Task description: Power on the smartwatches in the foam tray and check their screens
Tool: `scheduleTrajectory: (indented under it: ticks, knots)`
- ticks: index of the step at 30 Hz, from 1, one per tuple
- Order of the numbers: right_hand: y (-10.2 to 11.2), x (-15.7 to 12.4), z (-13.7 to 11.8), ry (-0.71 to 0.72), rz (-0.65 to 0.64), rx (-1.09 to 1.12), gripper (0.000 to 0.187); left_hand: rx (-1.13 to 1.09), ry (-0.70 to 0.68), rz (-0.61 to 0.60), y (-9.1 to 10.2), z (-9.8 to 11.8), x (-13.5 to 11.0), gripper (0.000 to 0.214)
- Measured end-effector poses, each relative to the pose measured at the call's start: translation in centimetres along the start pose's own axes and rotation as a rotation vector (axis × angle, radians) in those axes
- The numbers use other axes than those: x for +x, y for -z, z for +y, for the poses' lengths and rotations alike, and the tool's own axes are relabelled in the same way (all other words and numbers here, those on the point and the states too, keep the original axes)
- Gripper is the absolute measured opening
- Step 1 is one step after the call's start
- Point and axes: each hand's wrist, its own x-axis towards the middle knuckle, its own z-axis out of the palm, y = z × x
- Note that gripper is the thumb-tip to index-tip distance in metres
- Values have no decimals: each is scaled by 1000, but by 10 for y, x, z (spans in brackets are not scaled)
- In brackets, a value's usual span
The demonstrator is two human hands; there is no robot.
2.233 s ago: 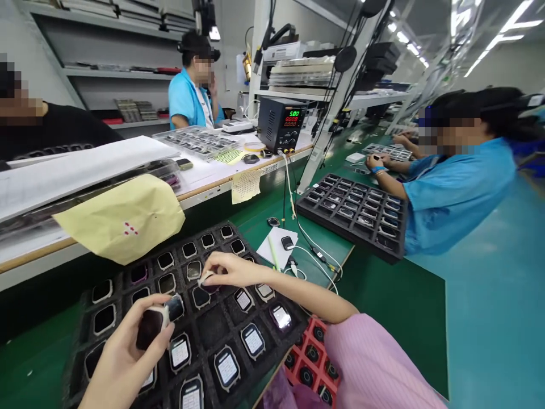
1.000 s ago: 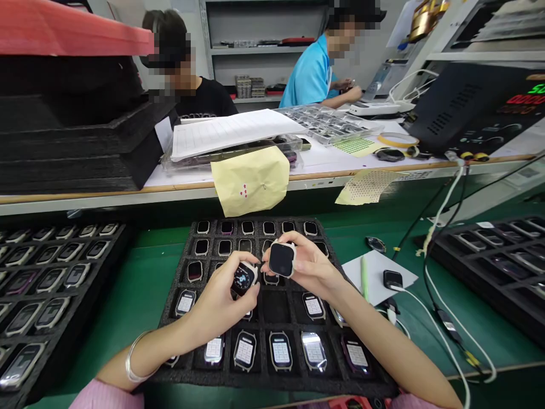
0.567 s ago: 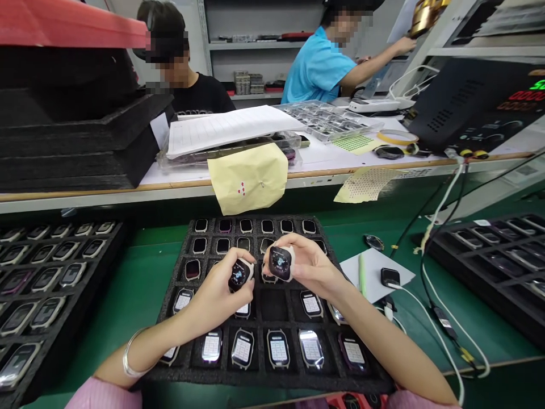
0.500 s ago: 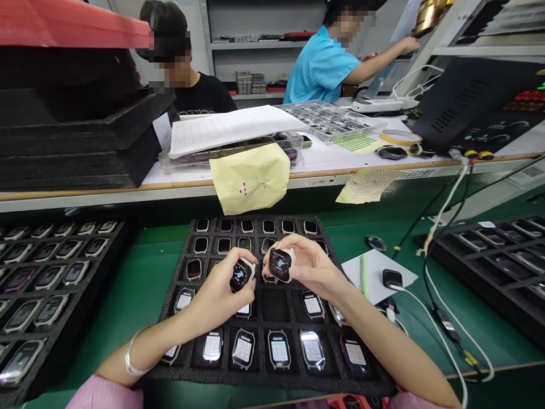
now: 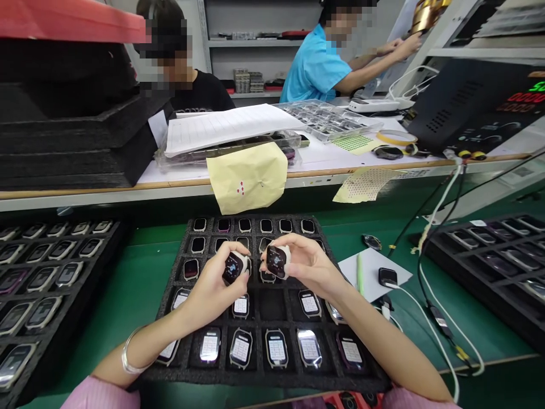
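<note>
1. The left hand grips the first watch between thumb and fingers, above the left half of the middle black tray; a silvery bangle circles that wrist.
2. The right hand is closed on the second watch, just right of the tray's middle and above it – the two hands are apart, with a narrow gap between the watches.
3. Both screens are lit with a dial.
4. In the tray's near rows, other watches show white pages; those in its far rows look dark.
5. Right of the tray lie a white paper, a green pen and a black watch with a white cable plugged in.
6. Beyond the tray, a yellow sheet hangs from the shelf.
</note>
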Motion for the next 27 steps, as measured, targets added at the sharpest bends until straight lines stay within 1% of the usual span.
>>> scheduleTrajectory:
  ticks: [5, 9, 13, 17, 21, 23, 27]
  knots:
    - [1, 0, -2, -6, -13, -11, 35, 13, -7, -8, 1, 0, 3, 29]
    - [0, 1, -2, -20, 8, -38, 34, 49, -36, -11, 0, 2, 4, 26]
    - [0, 2, -2, -20, 16, -52, 35, 47, -24, 18, 0, 1, 3, 28]
    - [-1, 2, -2, -31, 32, -66, 33, 66, -31, -1, 2, 0, 3, 27]
    - [-1, 2, -1, -37, 22, -95, 31, 105, -60, 54, 2, -3, 5, 30]
    - [-2, 3, -1, -54, 18, -114, 30, 122, -85, 53, 1, -4, 6, 30]
    - [-3, 2, -1, -59, 33, -132, 32, 104, -89, 48, 0, -5, 7, 30]
